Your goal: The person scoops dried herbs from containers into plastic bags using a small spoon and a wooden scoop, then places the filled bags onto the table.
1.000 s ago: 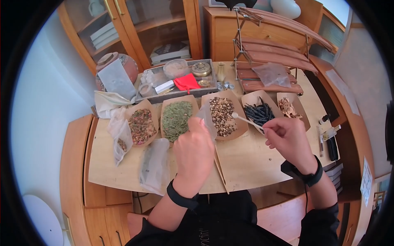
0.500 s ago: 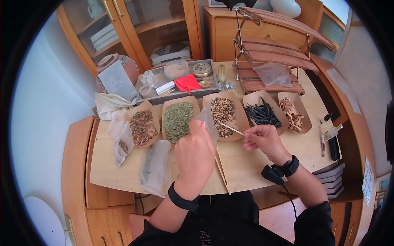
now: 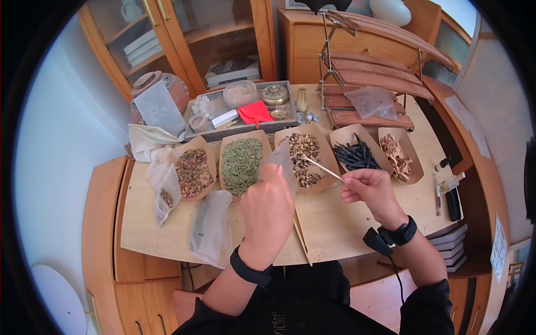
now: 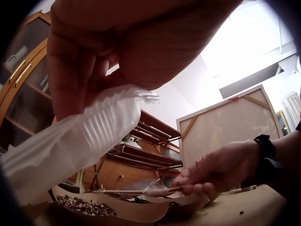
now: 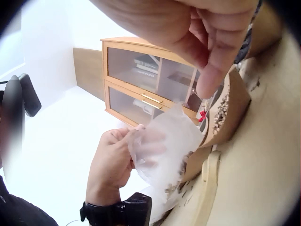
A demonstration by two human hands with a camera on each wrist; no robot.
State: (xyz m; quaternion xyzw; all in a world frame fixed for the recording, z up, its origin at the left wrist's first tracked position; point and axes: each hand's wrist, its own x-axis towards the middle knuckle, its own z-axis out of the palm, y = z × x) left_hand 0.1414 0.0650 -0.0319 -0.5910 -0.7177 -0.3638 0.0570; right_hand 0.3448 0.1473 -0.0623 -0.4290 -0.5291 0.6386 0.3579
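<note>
My left hand [image 3: 267,215] grips a frosted plastic bag [image 4: 70,141], its fingers curled round the bag's gathered edge in the left wrist view. The bag [image 5: 164,146] hangs beside the paper tray [image 3: 329,162] of brown and cream chopped pieces [image 3: 303,146]. Between thumb and fingers, my right hand [image 3: 369,192] pinches a thin pale stick [image 3: 325,169]. The stick's far end lies over the chopped pieces; whether it touches them I cannot tell. In the left wrist view the right hand [image 4: 221,167] holds the stick roughly level.
Paper trays hold dried petals [image 3: 194,173], green herb [image 3: 241,164], dark strips [image 3: 357,153] and pale shavings [image 3: 397,158]. Wooden tongs [image 3: 301,237] lie at the front beside another plastic bag [image 3: 210,229]. Behind are a grey tray [image 3: 209,135] and a folding wooden rack [image 3: 374,72].
My right hand has moved left from over the dark strips, bringing the stick over the chopped pieces, then shifted slightly back right. The left hand has stayed nearly still with the bag.
</note>
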